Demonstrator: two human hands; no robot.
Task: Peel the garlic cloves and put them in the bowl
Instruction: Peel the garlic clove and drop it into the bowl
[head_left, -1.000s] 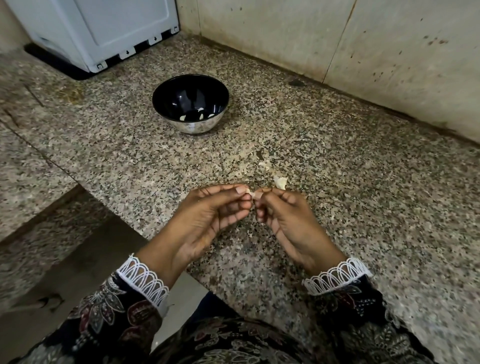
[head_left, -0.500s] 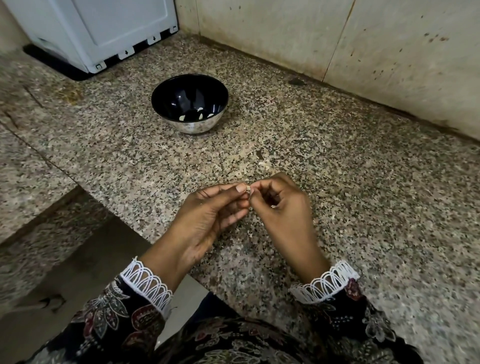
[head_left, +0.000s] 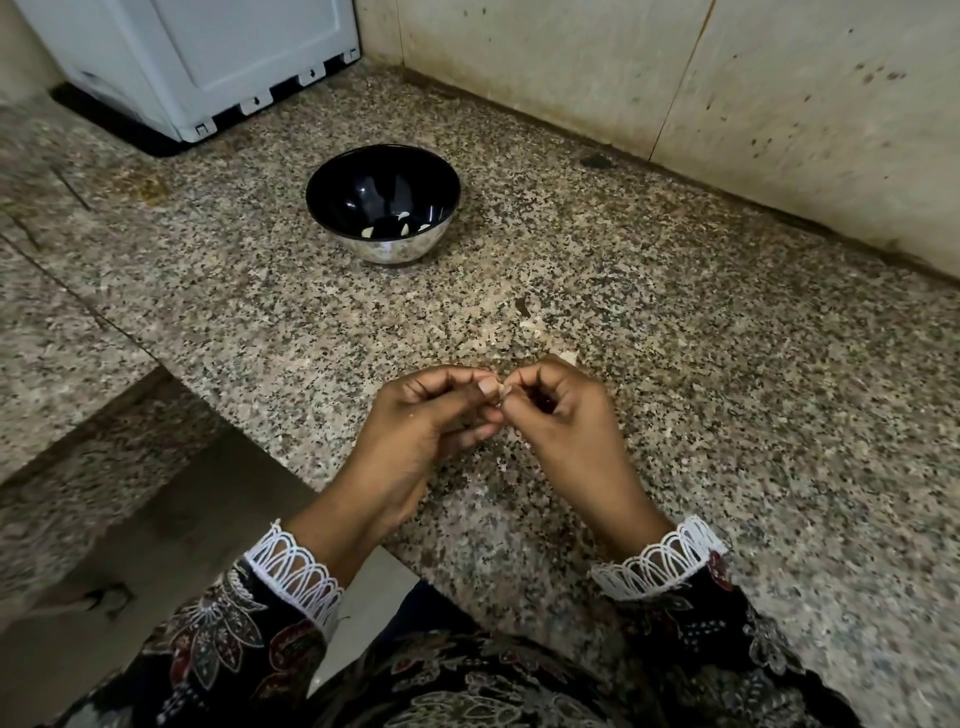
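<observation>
A small garlic clove (head_left: 500, 393) is pinched between the fingertips of my left hand (head_left: 431, 415) and my right hand (head_left: 558, 415), both held just above the speckled granite counter (head_left: 727, 389). Only a pale sliver of the clove shows; the fingers hide the rest. A black bowl (head_left: 337, 197) with a patterned outside stands farther back on the counter, with a few peeled cloves (head_left: 402, 218) lying inside it. Bits of garlic skin (head_left: 566, 356) lie on the counter just beyond my right hand.
A white appliance (head_left: 208, 57) stands at the back left on a black base. A stained tiled wall (head_left: 675, 78) runs along the back and right. The counter's edge drops off at the lower left to a lower granite ledge (head_left: 78, 493).
My right hand rolled its fingers over the clove, then turned back, and the skin piece beyond it shows again. Both hands stay together at the same spot.
</observation>
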